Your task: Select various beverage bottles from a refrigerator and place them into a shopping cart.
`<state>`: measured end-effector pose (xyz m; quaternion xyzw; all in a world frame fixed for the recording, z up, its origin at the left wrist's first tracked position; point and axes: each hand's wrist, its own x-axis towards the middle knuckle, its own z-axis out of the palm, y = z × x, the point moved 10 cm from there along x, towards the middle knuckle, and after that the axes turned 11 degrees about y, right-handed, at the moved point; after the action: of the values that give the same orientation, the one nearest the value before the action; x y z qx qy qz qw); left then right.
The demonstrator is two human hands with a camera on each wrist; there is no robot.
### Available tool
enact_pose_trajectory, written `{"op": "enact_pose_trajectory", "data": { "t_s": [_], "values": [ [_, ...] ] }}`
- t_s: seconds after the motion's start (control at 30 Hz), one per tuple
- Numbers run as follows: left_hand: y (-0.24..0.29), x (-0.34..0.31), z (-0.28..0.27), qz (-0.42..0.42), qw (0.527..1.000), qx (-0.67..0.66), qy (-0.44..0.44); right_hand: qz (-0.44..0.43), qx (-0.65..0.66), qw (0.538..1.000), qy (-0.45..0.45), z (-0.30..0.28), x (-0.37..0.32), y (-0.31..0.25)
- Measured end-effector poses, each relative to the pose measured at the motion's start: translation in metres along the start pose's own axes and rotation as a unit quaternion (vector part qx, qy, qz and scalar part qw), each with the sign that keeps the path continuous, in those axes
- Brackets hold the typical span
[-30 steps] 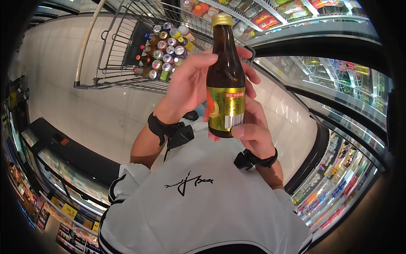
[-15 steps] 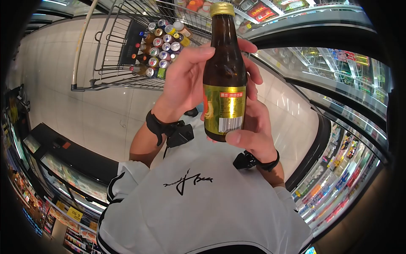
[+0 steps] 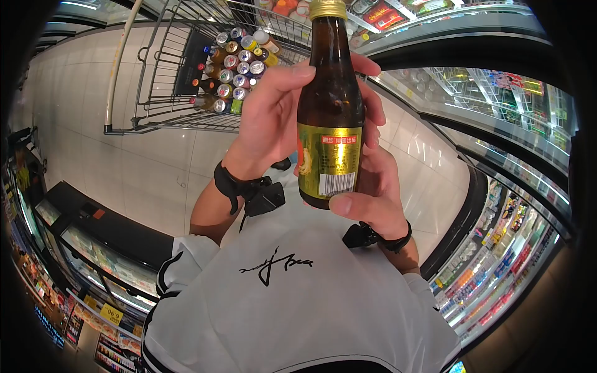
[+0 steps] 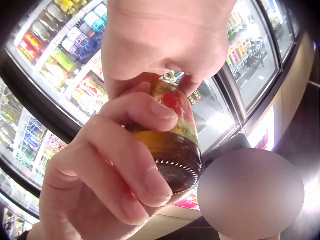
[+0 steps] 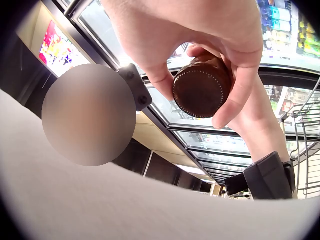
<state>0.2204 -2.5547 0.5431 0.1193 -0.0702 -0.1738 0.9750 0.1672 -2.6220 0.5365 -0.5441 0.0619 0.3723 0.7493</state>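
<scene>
Both hands hold a brown glass bottle (image 3: 334, 102) with a gold cap (image 3: 328, 9), upright in the head view in front of the chest. Its gold label (image 3: 339, 152) shows a red strip and a barcode. My left hand (image 3: 266, 115) grips the upper part, thumb at the shoulder and fingertips showing round the far side. Lower down, my right hand (image 3: 377, 202) holds the base with its thumb on the label's bottom edge. The bottle's dark round base (image 5: 201, 95) faces the right wrist view; in the left wrist view, curled fingers (image 4: 135, 165) wrap the bottle.
A wire shopping cart (image 3: 146, 118) stands ahead to the left, with several cans and bottles (image 3: 233, 65) packed in it. Glass-fronted coolers (image 3: 497, 130) line the right side. A black-edged display case (image 3: 106, 214) is at the left. Pale floor tiles (image 3: 74, 118) lie between.
The bottle has risen a little and shifted slightly left in the head view, and its label has turned so the barcode shows more squarely. Both hands have kept their hold.
</scene>
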Motion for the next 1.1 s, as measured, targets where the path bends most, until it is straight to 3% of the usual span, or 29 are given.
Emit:
{"op": "enact_pose_trajectory", "data": {
  "t_s": [1.1],
  "values": [
    [-0.0009, -0.0049, -0.0064, 0.007, 0.998, 0.014, 0.053, 0.005, 0.004, 1.000, 0.006, 0.0003, 0.0001, 0.0042]
  ]
}}
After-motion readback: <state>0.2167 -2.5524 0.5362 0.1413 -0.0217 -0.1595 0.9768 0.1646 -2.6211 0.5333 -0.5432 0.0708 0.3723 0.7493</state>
